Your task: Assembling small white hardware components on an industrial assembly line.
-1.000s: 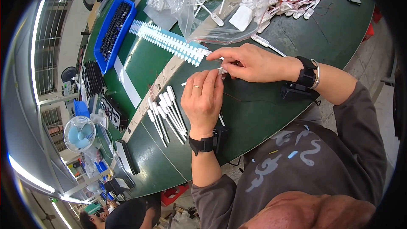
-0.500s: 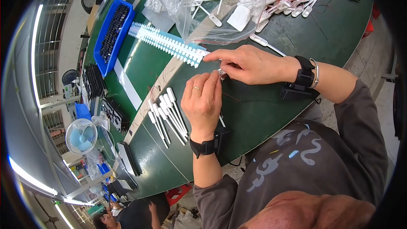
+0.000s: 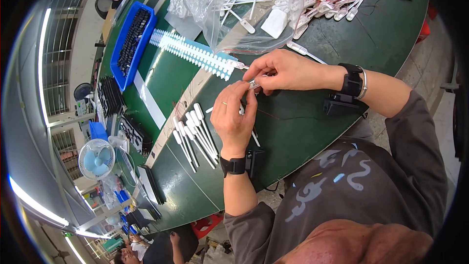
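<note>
While pinching a small white piece (image 3: pixel 253 84) in the right grip (image 3: pixel 286 72), also pinching it in the left grip (image 3: pixel 231 120); both closed on it, above the green counter (image 3: pixel 298 127). Can't read any marking on the piece, too small. Just beyond, see a blue strip (image 3: pixel 200 47) covered in rows of white stickers, with an oval white part (image 3: pixel 237 64) at its near end, close to the right grip. Also see a white tip (image 3: pixel 209 110) poking out past the left grip; can't tell if held or lying underneath. Left of that wrist, log a bunch of white sticks (image 3: pixel 198 132) with thick ends, lying side by side. Past the right grip, log a clear plastic bag (image 3: pixel 195 5) over more sticks, then a heap of wired sticks (image 3: pixel 332 2) trailing dark red leads. Can't make out print on those heads either. Far left, tag a blue tray (image 3: pixel 140 51) of black parts (image 3: pixel 133 41). On the dark shirt (image 3: pixel 381 186), note pale letter-like squiggles (image 3: pixel 360 168).
</note>
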Tool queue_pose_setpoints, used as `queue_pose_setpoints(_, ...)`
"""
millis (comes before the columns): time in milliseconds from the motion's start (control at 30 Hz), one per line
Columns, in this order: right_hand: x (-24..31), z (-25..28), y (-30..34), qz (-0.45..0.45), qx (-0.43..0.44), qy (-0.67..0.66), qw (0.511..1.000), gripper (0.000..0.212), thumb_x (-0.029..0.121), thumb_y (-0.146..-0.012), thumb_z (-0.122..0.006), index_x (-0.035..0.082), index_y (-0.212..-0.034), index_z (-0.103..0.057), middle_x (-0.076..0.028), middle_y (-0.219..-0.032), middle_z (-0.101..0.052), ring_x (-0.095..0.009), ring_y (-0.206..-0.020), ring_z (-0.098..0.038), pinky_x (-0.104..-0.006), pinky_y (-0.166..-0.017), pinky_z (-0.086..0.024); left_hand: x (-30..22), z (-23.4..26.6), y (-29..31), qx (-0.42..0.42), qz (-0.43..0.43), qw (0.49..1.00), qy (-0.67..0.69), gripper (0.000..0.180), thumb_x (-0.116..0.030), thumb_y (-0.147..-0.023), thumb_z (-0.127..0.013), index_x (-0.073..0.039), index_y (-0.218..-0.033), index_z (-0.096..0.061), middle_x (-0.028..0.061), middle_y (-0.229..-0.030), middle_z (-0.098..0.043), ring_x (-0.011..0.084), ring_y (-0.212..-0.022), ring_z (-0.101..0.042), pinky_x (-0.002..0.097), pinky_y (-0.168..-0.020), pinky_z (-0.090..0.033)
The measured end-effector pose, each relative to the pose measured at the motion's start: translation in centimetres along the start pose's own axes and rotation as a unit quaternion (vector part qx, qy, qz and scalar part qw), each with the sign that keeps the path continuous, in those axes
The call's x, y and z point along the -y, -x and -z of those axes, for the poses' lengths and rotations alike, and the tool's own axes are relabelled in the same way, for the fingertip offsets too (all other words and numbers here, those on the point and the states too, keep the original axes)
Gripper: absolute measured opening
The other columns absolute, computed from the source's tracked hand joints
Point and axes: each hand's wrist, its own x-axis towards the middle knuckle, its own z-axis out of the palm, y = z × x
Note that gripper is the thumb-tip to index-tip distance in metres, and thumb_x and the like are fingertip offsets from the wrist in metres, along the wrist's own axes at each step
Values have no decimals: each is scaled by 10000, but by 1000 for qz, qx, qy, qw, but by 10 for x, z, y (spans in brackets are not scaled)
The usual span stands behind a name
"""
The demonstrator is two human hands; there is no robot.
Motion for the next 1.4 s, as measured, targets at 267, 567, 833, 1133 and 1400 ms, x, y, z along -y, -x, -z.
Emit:
queue_pose_setpoints(267,-1,4,-2,-21,25,-79,996,215,136,-964,-607,-8,-1118,-656,-43,-950,-692,-81,-763,-649,-228,-710,-532,-1,-1,1,-6,24,1000,2,243,39,-756,-760,-43,-967,-671,84,-926,-714,262,-833,-696,350,-736,-555)
queue_pose_setpoints(567,-3,1,-2,1,14,-88,996,158,128,-958,-632,2,-1052,-640,-36,-949,-687,-84,-785,-653,-229,-715,-531,-2,-4,1,-28,12,1000,-1,227,40,-769,-757,-34,-968,-678,86,-926,-718,263,-846,-701,351,-749,-557)
queue_pose_setpoints(833,3,0,-1,11,13,-77,997,158,129,-965,-623,2,-1058,-637,-35,-953,-682,-80,-789,-649,-229,-725,-529,-5,-2,0,-37,13,999,2,225,46,-770,-755,-29,-968,-680,83,-929,-721,261,-853,-704,349,-757,-560)
queue_pose_setpoints(1133,5,-3,2,42,-17,-10,999,195,181,-1005,-562,11,-1069,-633,-26,-927,-684,-81,-776,-650,-245,-706,-526,-4,-1,1,-22,41,998,31,237,48,-760,-754,-26,-973,-683,91,-951,-728,260,-844,-709,335,-728,-566)
queue_pose_setpoints(1400,10,-7,6,107,-57,124,985,186,173,-972,-538,27,-1047,-625,-93,-864,-692,-176,-748,-690,-322,-682,-523,-2,0,1,-18,-5,1000,-16,237,40,-762,-747,-35,-979,-689,96,-971,-730,259,-841,-710,336,-712,-566)
